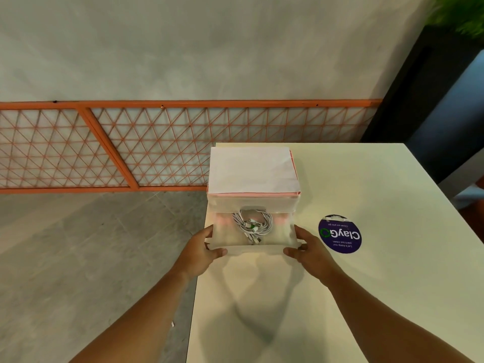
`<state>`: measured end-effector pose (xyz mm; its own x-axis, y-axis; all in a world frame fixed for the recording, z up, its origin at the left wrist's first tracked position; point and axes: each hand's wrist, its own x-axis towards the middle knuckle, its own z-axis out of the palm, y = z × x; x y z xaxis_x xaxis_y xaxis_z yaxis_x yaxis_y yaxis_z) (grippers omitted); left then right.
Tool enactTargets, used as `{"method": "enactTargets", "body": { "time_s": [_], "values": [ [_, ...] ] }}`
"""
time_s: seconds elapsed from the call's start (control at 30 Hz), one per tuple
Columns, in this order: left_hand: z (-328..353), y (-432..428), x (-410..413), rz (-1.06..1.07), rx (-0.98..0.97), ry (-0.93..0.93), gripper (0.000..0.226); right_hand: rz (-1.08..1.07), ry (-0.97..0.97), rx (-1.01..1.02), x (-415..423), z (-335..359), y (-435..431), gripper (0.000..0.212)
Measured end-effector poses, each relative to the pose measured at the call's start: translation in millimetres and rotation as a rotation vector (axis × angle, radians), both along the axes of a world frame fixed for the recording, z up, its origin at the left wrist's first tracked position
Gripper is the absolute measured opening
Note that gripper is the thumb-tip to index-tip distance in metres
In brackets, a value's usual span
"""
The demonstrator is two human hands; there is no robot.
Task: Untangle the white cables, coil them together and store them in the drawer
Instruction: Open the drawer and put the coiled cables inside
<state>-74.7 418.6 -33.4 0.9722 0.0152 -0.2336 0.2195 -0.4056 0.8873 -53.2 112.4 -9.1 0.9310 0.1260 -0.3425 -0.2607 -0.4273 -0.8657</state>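
A white tabletop (366, 297) is seen from above, from a camera worn on the head. A small plastic storage box (252, 201) with pink edges is set near its far left corner, and a white sheet of paper (252, 169) is laid flat on top of it. A see-through drawer (279, 235) is pulled out of the front of the box, towards the viewer.

The white cables (251, 224) are seen inside the drawer, gathered into one loose coil, with several plug ends pointing towards the drawer's front. Whether every strand is fully free of knots cannot be told through the cloudy plastic.

The drawer is gripped at its two front corners. The left hand (207, 247) is curled round the left corner, thumb along the front edge. The right hand (309, 248) is curled round the right corner in the same way.

A round purple sticker (340, 233) is stuck to the tabletop just right of the drawer. An orange lattice fence (131, 145) is seen beyond, against a grey wall.

The task is judged nearly finished: the cables are coiled and placed in the drawer. Only the drawer is left to be pushed shut.
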Motion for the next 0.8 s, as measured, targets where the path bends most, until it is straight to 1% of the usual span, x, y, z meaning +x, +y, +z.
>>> {"method": "enactTargets", "body": {
  "time_s": [0.07,0.23,0.33,0.4,0.47,0.57,0.73,0.8],
  "values": [
    [-3.4,3.0,7.0,0.037,0.028,-0.002,0.053,-0.02,0.001,-0.026,7.3,-3.3,1.4,0.058],
    [-1.5,-0.3,23.8,0.176,0.08,-0.01,0.056,-0.124,-0.024,-0.085,26.1,-11.5,6.9,0.051],
    [1.8,-5.9,32.9,0.28,0.085,-0.03,0.063,-0.194,-0.034,-0.124,37.4,-13.8,9.8,0.063],
    [2.4,-7.5,39.3,0.312,0.106,-0.044,0.065,-0.21,-0.041,-0.144,44.7,-14.5,11.2,0.071],
    [3.0,-8.0,46.2,0.316,0.127,-0.047,0.064,-0.209,-0.055,-0.163,52.9,-15.5,11.8,0.072],
    [3.5,-6.7,56.4,0.313,0.161,-0.055,0.061,-0.183,-0.075,-0.203,64.3,-16.7,12.7,0.068],
    [5.8,-2.5,70.1,0.31,0.164,-0.077,0.056,-0.153,-0.086,-0.265,74.1,-11.4,17.5,0.054],
    [5.2,-1.7,74.6,0.296,0.185,-0.084,0.05,-0.154,-0.085,-0.272,77.3,-10.9,18.5,0.049]
  ]
}}
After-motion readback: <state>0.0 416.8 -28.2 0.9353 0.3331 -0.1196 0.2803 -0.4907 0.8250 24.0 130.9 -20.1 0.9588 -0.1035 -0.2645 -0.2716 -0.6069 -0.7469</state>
